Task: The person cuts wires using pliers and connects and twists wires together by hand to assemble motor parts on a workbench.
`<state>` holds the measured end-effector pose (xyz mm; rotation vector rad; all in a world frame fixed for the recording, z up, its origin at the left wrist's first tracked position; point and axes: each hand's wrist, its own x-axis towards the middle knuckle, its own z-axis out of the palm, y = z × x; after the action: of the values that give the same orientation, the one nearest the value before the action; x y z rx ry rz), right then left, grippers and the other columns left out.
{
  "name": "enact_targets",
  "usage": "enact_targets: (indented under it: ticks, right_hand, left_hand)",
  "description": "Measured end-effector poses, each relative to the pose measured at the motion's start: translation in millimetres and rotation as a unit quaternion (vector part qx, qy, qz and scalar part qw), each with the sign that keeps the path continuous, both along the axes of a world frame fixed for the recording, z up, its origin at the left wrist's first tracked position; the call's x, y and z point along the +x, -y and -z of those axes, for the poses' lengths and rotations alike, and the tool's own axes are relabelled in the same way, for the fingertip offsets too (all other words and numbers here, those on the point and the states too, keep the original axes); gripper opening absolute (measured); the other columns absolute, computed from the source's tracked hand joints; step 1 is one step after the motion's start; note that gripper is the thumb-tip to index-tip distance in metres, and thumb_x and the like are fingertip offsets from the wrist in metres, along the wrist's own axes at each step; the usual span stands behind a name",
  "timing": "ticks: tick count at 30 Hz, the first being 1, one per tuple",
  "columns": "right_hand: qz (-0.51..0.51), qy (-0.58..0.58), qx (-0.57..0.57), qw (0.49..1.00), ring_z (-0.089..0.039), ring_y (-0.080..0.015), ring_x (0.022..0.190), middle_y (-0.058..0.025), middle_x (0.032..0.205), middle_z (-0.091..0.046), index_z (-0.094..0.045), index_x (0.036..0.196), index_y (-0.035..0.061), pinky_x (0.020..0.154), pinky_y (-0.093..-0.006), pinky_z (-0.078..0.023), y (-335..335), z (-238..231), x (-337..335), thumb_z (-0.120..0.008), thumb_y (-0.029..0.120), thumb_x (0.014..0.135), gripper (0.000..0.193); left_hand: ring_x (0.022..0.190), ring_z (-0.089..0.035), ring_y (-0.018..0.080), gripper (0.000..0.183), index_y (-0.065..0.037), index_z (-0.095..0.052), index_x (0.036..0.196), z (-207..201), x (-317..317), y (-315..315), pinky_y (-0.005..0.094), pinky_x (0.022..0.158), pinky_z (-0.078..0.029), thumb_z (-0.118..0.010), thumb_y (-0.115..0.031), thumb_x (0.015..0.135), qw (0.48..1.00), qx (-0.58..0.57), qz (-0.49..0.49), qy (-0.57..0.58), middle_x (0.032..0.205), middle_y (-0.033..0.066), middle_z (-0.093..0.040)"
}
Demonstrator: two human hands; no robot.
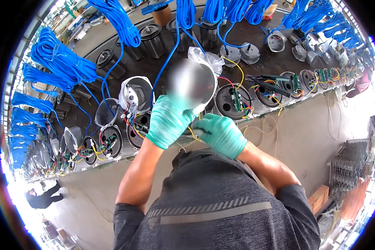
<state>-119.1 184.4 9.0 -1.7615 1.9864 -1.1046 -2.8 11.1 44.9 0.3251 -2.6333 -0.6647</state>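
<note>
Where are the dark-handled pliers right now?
In the head view, the pliers lie upper right of centre, beyond the right hand, across a round housing.

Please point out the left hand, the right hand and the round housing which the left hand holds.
Left hand [169, 121]: head view, back of the green glove.
Right hand [222, 135]: head view, back of the green glove.
Round housing [206, 81]: head view, dark inner wall.
</note>
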Motion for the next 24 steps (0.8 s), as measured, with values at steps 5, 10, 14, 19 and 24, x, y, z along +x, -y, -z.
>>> enact_targets:
  ticks: [5,10,14,19,24]
  right_hand:
    - [0.137,0.3,0.116,0.937,-0.075,-0.0191,0.079,-0.0143,0.091,-0.079,-0.08,0.112,0.001,0.074,-0.0335,-0.058,-8,-10,-3,-0.076,0.017,0.099,0.021]
    - [0.145,0.229,0.084,0.959,-0.077,-0.0316,0.087,-0.0198,0.098,-0.078,-0.079,0.109,0.0,0.078,-0.0382,-0.058,-14,4,-4,-0.078,0.02,0.097,0.024]
    - [0.086,0.128,0.021,0.988,-0.074,-0.0267,0.081,-0.013,0.094,-0.075,-0.078,0.107,0.0016,0.076,-0.0379,-0.058,-14,19,-12,-0.077,0.017,0.097,0.018]
    - [0.043,-0.041,-0.003,0.998,-0.07,-0.0386,0.084,-0.0134,0.094,-0.066,-0.071,0.106,0.0082,0.074,-0.0477,-0.057,-10,13,-15,-0.074,0.031,0.097,0.025]
    - [0.083,-0.038,-0.025,0.995,-0.07,-0.0361,0.08,-0.0109,0.09,-0.066,-0.073,0.102,0.0093,0.069,-0.0462,-0.056,-7,9,-11,-0.076,0.03,0.097,0.021]
  left_hand:
    - [0.055,-0.061,0.0278,0.02,-0.007,-0.075,0.084,-10,-4,-7,0.0416,0.056,-0.049,-0.09,-0.02,0.08,0.999,0.043,-0.016,-0.006,0.062,0.0074,-0.063]
    - [0.092,-0.068,0.0332,0.028,-0.009,-0.077,0.105,13,4,-2,0.0458,0.081,-0.052,-0.083,-0.009,0.078,0.99,-0.116,-0.026,-0.074,0.099,0.0134,-0.072]
    - [0.111,-0.061,0.0392,0.035,-0.009,-0.075,0.114,11,5,-8,0.0539,0.098,-0.046,-0.079,-0.011,0.079,0.981,-0.177,-0.042,-0.07,0.118,0.0162,-0.067]
    - [0.097,-0.068,0.0363,0.028,-0.007,-0.071,0.109,24,20,9,0.0466,0.081,-0.056,-0.079,-0.009,0.082,0.986,-0.134,0.099,0.02,0.114,0.0123,-0.069]
    - [0.093,-0.067,0.0347,0.038,-0.005,-0.072,0.117,33,20,7,0.0472,0.081,-0.056,-0.079,-0.005,0.079,0.981,-0.081,0.16,-0.079,0.104,0.0116,-0.069]
